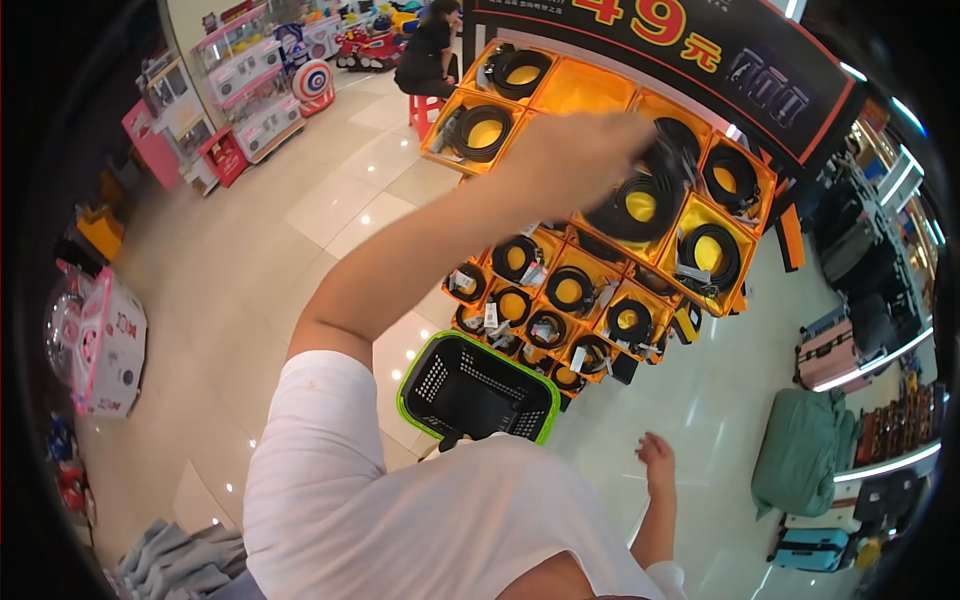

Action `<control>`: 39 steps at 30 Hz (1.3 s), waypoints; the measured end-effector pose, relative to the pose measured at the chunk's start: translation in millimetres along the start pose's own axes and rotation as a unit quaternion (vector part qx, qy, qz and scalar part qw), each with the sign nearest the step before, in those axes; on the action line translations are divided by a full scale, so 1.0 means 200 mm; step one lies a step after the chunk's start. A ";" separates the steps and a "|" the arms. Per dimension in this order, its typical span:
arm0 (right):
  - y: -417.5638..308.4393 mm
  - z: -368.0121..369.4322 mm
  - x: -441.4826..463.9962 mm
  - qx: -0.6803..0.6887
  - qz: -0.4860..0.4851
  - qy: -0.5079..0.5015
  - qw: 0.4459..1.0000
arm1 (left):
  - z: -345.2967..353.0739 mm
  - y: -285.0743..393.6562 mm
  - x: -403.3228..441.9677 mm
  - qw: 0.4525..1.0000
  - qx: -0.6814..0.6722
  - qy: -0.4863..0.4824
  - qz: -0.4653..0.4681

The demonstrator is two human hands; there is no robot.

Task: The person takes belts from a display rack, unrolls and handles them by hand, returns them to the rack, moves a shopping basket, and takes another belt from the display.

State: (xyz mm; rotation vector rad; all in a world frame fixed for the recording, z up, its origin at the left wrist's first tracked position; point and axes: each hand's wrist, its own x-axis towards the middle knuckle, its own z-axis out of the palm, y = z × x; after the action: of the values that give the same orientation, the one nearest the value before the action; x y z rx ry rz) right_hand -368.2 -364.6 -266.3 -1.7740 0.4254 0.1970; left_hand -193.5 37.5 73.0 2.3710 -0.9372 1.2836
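Note:
My left hand [600, 150] reaches over the top of an orange display rack [585, 90], its fingers closed and blurred by motion. A black coiled belt or strap [672, 165] hangs at its fingertips, also blurred. Beneath it, another black coil [635, 225] lies in an orange compartment. More black coils sit in separate compartments, such as one at the upper left [480, 133] and one at the right [710, 253]. My right hand [656, 452] hangs low at the right, away from the rack, with its fingers apart and nothing in it.
A black basket with a green rim [408, 385] stands in front of the rack. Behind the rack is a large price sign [690, 50]. A person in black [430, 50] sits at the back on a red stool [424, 115]. Suitcases [830, 350] stand at the right, toy machines [245, 85] at the left.

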 end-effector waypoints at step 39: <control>-0.80 0.22 -0.61 -0.035 -0.316 -0.020 0.948 | 0.27 0.88 -0.79 0.977 -0.169 -0.078 0.099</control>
State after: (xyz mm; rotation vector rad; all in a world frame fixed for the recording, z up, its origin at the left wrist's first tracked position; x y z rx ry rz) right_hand -413.6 -270.4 -89.6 -1.8831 -0.1945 -0.2088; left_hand -337.5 -59.2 -97.0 2.1751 -1.3516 0.9177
